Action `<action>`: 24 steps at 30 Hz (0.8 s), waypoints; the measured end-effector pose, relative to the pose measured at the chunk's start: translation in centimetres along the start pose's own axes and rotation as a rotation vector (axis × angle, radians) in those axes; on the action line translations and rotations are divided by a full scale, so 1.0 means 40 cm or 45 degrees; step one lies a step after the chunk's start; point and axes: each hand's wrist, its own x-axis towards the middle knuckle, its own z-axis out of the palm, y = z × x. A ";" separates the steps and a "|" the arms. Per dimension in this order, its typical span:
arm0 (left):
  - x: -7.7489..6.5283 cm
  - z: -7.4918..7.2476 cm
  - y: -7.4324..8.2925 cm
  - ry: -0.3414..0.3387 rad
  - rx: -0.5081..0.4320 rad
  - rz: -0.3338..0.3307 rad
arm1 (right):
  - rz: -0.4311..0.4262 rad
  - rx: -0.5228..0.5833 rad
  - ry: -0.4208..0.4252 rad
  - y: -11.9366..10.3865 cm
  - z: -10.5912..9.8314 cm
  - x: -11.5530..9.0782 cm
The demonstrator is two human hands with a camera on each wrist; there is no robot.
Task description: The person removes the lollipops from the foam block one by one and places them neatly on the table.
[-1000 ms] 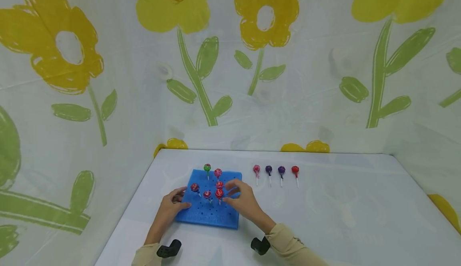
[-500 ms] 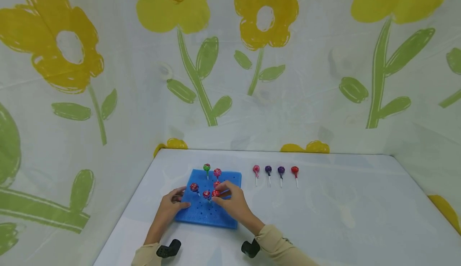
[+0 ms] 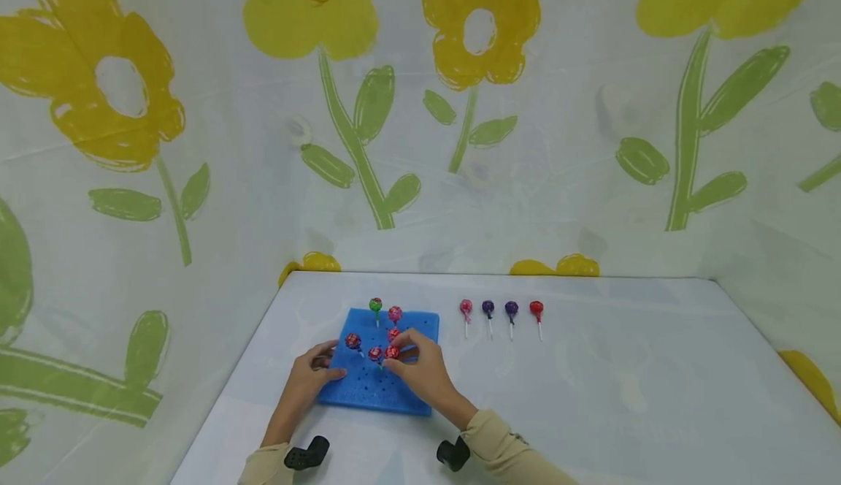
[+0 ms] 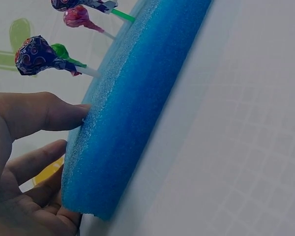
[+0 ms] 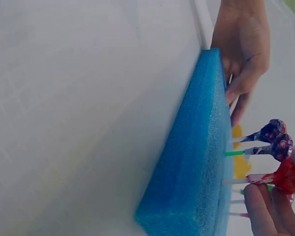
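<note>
A blue foam board [image 3: 394,395] lies on the white table, with several wrapped lollipops standing in it by their sticks. My left hand [image 3: 310,374] grips the board's left edge, thumb on the top face [image 4: 64,114] and fingers around the side. My right hand [image 3: 423,372] holds a red lollipop [image 5: 287,178] by its wrapped head; its white stick meets the foam. Just left of it stands a dark-wrapped lollipop [image 3: 374,354], and farther left another dark one [image 3: 352,341]. Behind are a pink lollipop [image 3: 394,313] and a green one [image 3: 375,304]. Right-hand fingers partly cover a pinkish-red lollipop [image 3: 393,334].
To the right of the board, a row of loose lollipops lies on the table: a pink one [image 3: 466,307], two purple ones [image 3: 488,308] and a red one [image 3: 536,308]. A flower-printed cloth [image 3: 558,200] hangs behind the table [image 3: 624,368].
My right hand has moved left from the board's right side and closed its fingers on the red lollipop. My left hand has stayed on the board's edge.
</note>
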 end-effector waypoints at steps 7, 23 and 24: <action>0.000 0.000 0.001 -0.008 -0.003 -0.003 | -0.037 0.017 0.038 -0.005 -0.003 0.000; -0.002 -0.001 0.000 -0.005 -0.009 0.001 | -0.144 0.014 0.041 -0.062 -0.060 0.013; -0.001 -0.001 0.000 -0.006 -0.009 0.002 | -0.139 0.012 0.044 -0.065 -0.064 0.013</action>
